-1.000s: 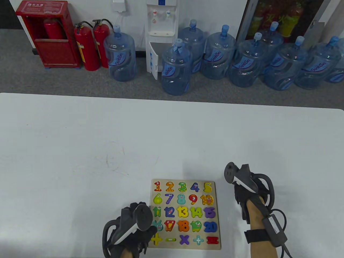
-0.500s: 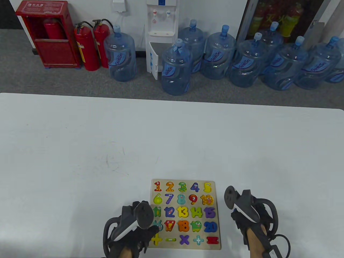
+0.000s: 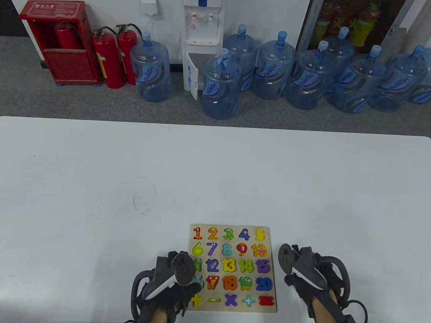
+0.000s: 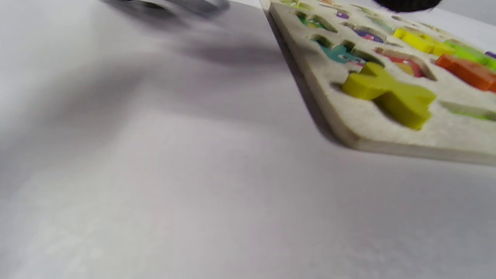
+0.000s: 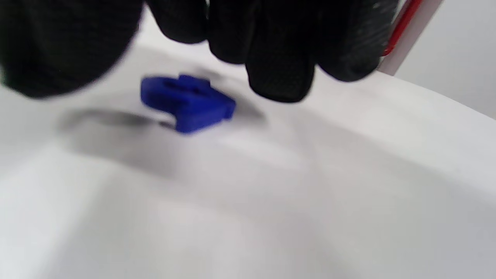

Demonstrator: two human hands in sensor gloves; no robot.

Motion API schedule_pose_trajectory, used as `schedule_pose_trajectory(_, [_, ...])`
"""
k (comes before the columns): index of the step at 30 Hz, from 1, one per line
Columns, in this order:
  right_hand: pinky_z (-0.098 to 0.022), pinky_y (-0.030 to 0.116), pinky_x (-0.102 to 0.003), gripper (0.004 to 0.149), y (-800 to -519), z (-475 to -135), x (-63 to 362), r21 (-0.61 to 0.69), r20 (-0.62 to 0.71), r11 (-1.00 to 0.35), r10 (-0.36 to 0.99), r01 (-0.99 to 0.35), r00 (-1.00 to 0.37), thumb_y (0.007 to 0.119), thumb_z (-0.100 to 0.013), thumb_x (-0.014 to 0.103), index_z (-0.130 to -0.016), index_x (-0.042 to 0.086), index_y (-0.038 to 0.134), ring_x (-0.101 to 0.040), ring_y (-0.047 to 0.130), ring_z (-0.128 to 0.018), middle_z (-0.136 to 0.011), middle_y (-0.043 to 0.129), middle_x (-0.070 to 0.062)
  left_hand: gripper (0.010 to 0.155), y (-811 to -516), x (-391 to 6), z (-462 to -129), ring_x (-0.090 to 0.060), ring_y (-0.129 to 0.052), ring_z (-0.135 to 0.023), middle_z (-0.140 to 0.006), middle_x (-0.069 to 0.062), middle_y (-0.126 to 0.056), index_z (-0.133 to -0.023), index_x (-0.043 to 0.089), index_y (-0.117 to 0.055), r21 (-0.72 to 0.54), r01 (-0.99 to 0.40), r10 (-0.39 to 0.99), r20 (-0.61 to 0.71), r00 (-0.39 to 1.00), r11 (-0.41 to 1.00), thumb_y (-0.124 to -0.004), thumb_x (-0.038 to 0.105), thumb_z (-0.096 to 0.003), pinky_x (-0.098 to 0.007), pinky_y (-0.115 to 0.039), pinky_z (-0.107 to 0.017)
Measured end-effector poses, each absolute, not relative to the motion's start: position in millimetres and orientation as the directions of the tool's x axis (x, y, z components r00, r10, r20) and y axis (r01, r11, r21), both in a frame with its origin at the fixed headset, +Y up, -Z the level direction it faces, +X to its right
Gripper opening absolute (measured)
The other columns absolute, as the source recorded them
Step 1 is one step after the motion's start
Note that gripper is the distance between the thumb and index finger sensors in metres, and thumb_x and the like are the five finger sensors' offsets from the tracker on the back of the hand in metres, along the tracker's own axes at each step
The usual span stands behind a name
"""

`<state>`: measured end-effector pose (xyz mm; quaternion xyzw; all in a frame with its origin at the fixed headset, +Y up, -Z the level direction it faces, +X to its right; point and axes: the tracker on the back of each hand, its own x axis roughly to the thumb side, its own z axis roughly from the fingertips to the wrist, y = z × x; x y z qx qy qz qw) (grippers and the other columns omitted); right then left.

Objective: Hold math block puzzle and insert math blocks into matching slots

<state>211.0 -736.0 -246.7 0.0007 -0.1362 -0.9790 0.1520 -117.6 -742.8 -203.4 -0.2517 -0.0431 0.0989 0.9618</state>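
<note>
The wooden puzzle board (image 3: pixel 271 269) lies flat near the table's front edge, with coloured number and sign blocks in its slots. My left hand (image 3: pixel 193 286) rests its fingers on the board's lower left edge, by the yellow plus block (image 3: pixel 196 299). The left wrist view shows that corner of the board (image 4: pixel 348 128) and the plus (image 4: pixel 391 95). My right hand (image 3: pixel 303 279) hovers just right of the board. In the right wrist view its fingers (image 5: pixel 279 69) hang spread over a loose blue block (image 5: pixel 188 102) lying on the table, not touching it.
The white table (image 3: pixel 134 175) stretches far beyond the board. Behind its far edge stand water jugs (image 3: pixel 220 84), a dispenser and red fire extinguishers (image 3: pixel 109 57).
My right hand has drawn back toward the front edge and settled close beside the board's right side. My left hand has shifted slightly right onto the board's edge.
</note>
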Motion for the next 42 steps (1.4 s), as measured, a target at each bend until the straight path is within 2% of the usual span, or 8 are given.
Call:
schedule_pose_trajectory(2, [-0.061, 0.073, -0.041, 0.075, -742, -249, 213, 0.272, 0.043, -0.916, -0.294, 0.295, -0.955, 0.081, -0.021, 0.038, -0.091, 0.04, 0.054, -0.023, 0.079, -0.081, -0.102, 0.055, 0.006, 0.087, -741, -119, -202, -0.047, -0.028, -0.103, -0.108, -0.013, -0.017, -0.105, 0.02, -0.02, -0.457, -0.179, 0.22, 0.038, 0.975, 0.871, -0.062, 0.057, -0.0379, -0.065, -0.045, -0.074])
schedule_pose_trajectory(4, [-0.057, 0.076, -0.039, 0.064, -740, -250, 214, 0.184, 0.023, -0.958, -0.22, 0.221, -0.975, 0.085, -0.026, 0.032, -0.087, 0.037, 0.067, -0.02, 0.087, -0.071, -0.094, 0.069, 0.006, 0.087, -740, -122, -199, -0.047, -0.029, -0.103, -0.108, -0.013, -0.017, -0.105, 0.02, -0.02, -0.457, -0.177, 0.211, 0.025, 0.977, 0.872, -0.062, 0.057, -0.0379, -0.065, -0.046, -0.074])
schedule_pose_trajectory(13, [-0.034, 0.088, -0.03, 0.062, -741, -250, 210, 0.124, 0.028, -0.977, -0.173, 0.176, -0.984, 0.08, -0.021, 0.047, -0.079, 0.025, 0.077, -0.012, 0.101, -0.038, -0.07, 0.087, -0.004, 0.087, -743, -124, -198, -0.048, -0.029, -0.103, -0.108, -0.013, -0.017, -0.105, 0.02, -0.02, -0.475, -0.194, 0.222, 0.004, 0.975, 0.858, -0.062, 0.057, -0.0377, -0.065, -0.046, -0.073])
schedule_pose_trajectory(19, [-0.035, 0.087, -0.033, 0.058, -728, -248, 219, 0.1, 0.008, -0.99, -0.097, 0.097, -0.995, 0.07, -0.028, 0.044, -0.081, 0.024, 0.078, -0.015, 0.102, -0.043, -0.077, 0.086, -0.005, 0.087, -744, -124, -197, -0.048, -0.029, -0.103, -0.108, -0.013, -0.017, -0.105, 0.02, -0.02, -0.483, -0.196, 0.224, 0.0, 0.975, 0.854, -0.062, 0.057, -0.0378, -0.064, -0.046, -0.073])
schedule_pose_trajectory(21, [-0.041, 0.086, -0.035, 0.059, -722, -244, 220, 0.065, 0.023, -0.991, -0.116, 0.118, -0.993, 0.076, -0.027, 0.042, -0.083, 0.025, 0.076, -0.016, 0.1, -0.052, -0.082, 0.083, -0.003, 0.087, -743, -124, -197, -0.048, -0.028, -0.103, -0.108, -0.013, -0.017, -0.105, 0.02, -0.02, -0.484, -0.197, 0.226, 0.001, 0.974, 0.852, -0.062, 0.057, -0.0378, -0.064, -0.046, -0.073])
schedule_pose_trajectory(26, [-0.057, 0.076, -0.042, 0.079, -737, -242, 212, 0.216, 0.111, -0.964, -0.134, 0.156, -0.985, 0.092, -0.017, 0.039, -0.091, 0.028, 0.066, -0.021, 0.086, -0.075, -0.094, 0.069, -0.001, 0.087, -744, -123, -197, -0.048, -0.029, -0.103, -0.108, -0.013, -0.017, -0.105, 0.02, -0.02, -0.49, -0.196, 0.229, 0.007, 0.973, 0.849, -0.062, 0.057, -0.0378, -0.064, -0.046, -0.073])
schedule_pose_trajectory(30, [-0.055, 0.078, -0.038, 0.066, -740, -244, 206, 0.147, 0.097, -0.973, -0.167, 0.18, -0.981, 0.089, -0.018, 0.035, -0.082, 0.031, 0.075, -0.017, 0.09, -0.066, -0.084, 0.079, 0.002, 0.087, -744, -123, -197, -0.048, -0.029, -0.103, -0.108, -0.013, -0.017, -0.105, 0.02, -0.02, -0.492, -0.197, 0.23, 0.007, 0.973, 0.848, -0.062, 0.057, -0.0379, -0.064, -0.046, -0.073])
schedule_pose_trajectory(42, [-0.056, 0.078, -0.041, 0.054, -729, -238, 201, 0.109, 0.135, -0.983, -0.134, 0.149, -0.982, 0.075, -0.028, 0.025, -0.082, 0.029, 0.078, -0.018, 0.095, -0.066, -0.082, 0.087, 0.001, 0.087, -744, -122, -197, -0.048, -0.029, -0.103, -0.108, -0.013, -0.017, -0.105, 0.019, -0.021, -0.495, -0.194, 0.229, 0.011, 0.973, 0.847, -0.062, 0.057, -0.0378, -0.064, -0.046, -0.073])
